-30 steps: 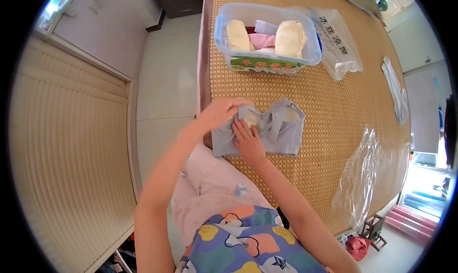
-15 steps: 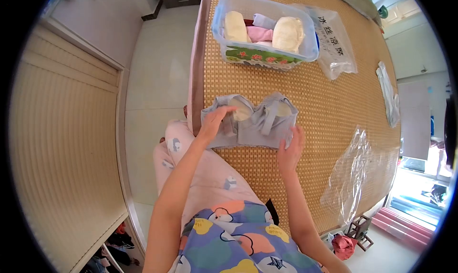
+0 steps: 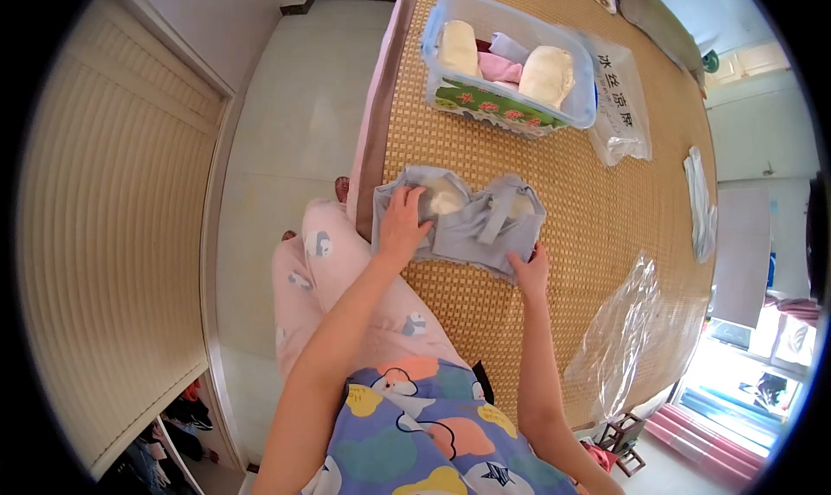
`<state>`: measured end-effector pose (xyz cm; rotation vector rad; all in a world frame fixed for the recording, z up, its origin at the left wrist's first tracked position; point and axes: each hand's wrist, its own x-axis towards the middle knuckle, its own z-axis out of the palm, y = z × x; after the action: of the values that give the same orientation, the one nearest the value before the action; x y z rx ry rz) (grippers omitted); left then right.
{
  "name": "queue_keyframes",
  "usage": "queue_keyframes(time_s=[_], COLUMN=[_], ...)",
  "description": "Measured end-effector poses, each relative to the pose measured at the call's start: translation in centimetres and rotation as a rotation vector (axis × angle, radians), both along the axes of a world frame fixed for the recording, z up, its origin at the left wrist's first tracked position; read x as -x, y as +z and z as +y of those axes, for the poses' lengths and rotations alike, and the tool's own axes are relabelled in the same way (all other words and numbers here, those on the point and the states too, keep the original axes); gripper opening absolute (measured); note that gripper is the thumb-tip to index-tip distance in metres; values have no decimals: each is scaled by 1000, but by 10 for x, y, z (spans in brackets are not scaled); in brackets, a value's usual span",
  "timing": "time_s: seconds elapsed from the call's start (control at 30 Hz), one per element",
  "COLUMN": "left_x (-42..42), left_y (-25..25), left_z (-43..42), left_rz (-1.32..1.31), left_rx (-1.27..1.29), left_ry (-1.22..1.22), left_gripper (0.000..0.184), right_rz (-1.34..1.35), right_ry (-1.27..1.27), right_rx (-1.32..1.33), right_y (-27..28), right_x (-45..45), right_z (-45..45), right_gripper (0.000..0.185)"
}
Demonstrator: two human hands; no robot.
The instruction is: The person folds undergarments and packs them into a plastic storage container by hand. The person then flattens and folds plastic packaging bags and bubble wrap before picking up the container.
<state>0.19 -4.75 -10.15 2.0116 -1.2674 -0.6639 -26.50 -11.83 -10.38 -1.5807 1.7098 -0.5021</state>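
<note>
Pinching the grey bra [image 3: 474, 242] with my right hand [image 3: 531, 270], I rest my left hand [image 3: 402, 225], half-open, on its left side. Its length runs between both.

The bra [image 3: 468, 234] is grey, the trousers [image 3: 339, 268] panda-printed pink.
</note>
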Motion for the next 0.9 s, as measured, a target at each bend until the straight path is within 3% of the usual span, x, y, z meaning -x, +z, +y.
queue_keyframes(time_s=[0.07,0.17,0.23,0.3,0.4,0.5,0.63,0.73,0.83,0.9], left_x=[-3,-8,-13,-21,-31,-39,-47,-46,-44,-45], left_y=[-7,-18,-19,-18,-47,-26,0,-15,-20,-19], left_z=[1,2,2,5,9,20,30,35,37,35], left_rz=[87,150,236,385,817,1328,1501,1393,1021,766], left_rx=[21,53,64,61,110,27,-9,26,7,95], left_ry=[14,-10,-32,-39,58,298,483,469,352,336], left_gripper=[60,59,56,52,38,33,40,40,39,41], right_rz=[-33,-300,-97,-161,31,21,35,-40,-115,-205], right_ry=[-20,10,136,331,473,583,573,653,721,712], right_rx=[-34,-29,-5,43,68,99,197,41,-118,42], right_y=[-6,62,95,106,94,72,37,23,26,33], right_x=[-1,-48,-83,-111,-147,-175,-195,-197,-192,-175], right_z=[-3,15,31,45,60,68,74,74,71,71], right_gripper=[51,49,48,50,56,62,64,65,60,50])
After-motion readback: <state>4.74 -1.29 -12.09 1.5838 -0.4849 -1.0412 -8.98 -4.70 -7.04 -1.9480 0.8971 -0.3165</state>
